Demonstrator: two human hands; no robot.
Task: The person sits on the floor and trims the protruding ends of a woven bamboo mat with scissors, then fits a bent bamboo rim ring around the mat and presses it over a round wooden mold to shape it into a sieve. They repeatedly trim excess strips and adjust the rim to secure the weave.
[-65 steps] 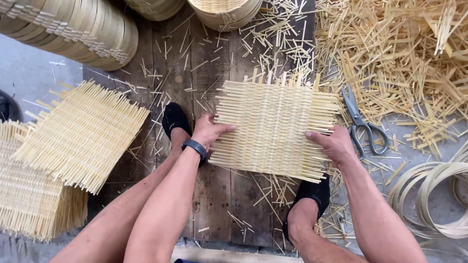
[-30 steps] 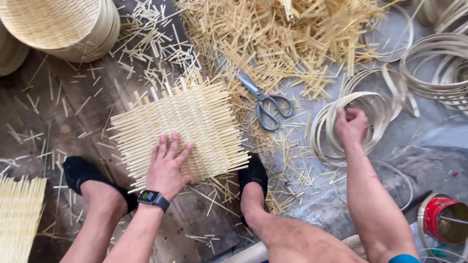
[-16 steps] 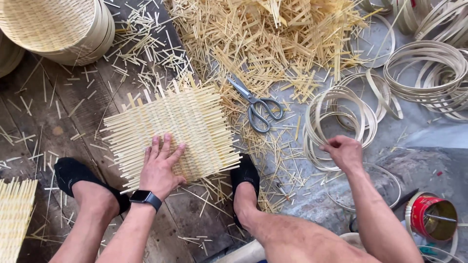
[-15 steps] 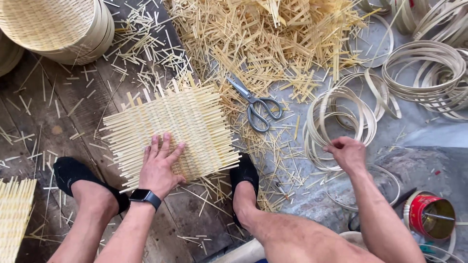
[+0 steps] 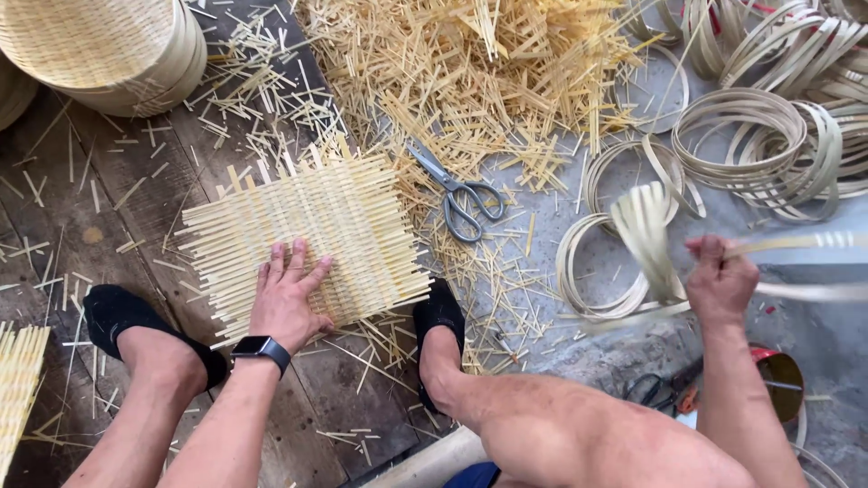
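My left hand [image 5: 287, 296] lies flat, fingers spread, on the near edge of a square woven bamboo mat [image 5: 312, 226] on dark wooden boards. My right hand [image 5: 721, 282] is raised at the right and closed on a bamboo strip ring [image 5: 646, 237], which is blurred and lifted off the ground. My two feet in black shoes rest at either side of the mat's near edge. Grey scissors [image 5: 463, 199] lie just right of the mat.
A big heap of cut bamboo slivers [image 5: 488, 63] fills the top middle. Several coiled bamboo rings [image 5: 768, 136] lie at the right. Stacked woven baskets [image 5: 99, 45] stand top left. More woven mats [image 5: 18, 389] sit at the left edge. A red tin [image 5: 778, 380] is lower right.
My right hand left the mat, reached right to the rings on the ground, took hold of one and lifted it. My left hand stayed pressed on the mat.
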